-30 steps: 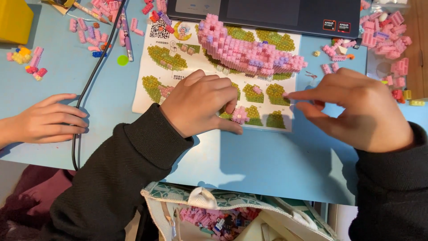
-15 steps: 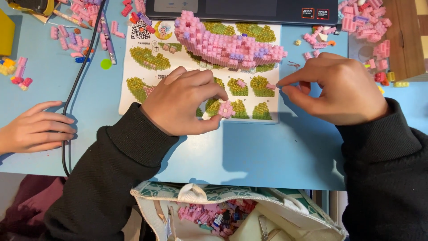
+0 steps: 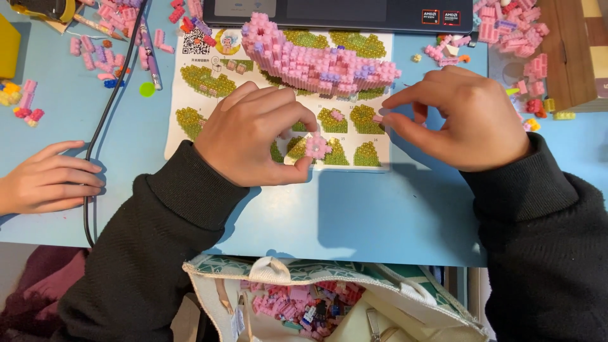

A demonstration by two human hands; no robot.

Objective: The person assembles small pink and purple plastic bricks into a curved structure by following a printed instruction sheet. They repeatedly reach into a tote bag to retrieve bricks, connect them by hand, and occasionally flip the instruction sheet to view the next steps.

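My left hand (image 3: 256, 136) rests on the instruction sheet (image 3: 209, 82) and pinches a small pink flower-shaped brick piece (image 3: 316, 147) between thumb and fingers. My right hand (image 3: 465, 117) hovers to the right of it, its fingertips closed on a tiny pink brick (image 3: 379, 118) near the sheet's right edge. Behind both hands stands a large pink brick model (image 3: 316, 58) with purple bits, sitting on the sheet. Both my arms wear black sleeves.
Another person's hand (image 3: 47, 177) lies flat at the left table edge beside a black cable (image 3: 107, 107). Loose pink bricks (image 3: 513, 28) are heaped at the back right and back left. A laptop (image 3: 335, 11) stands behind the model. An open bag (image 3: 304, 297) of bricks hangs below the table.
My right hand has lifted toward the model with the tiny brick. My left hand has shifted slightly, turning the flower piece more into view. The other person's hand stays in place.
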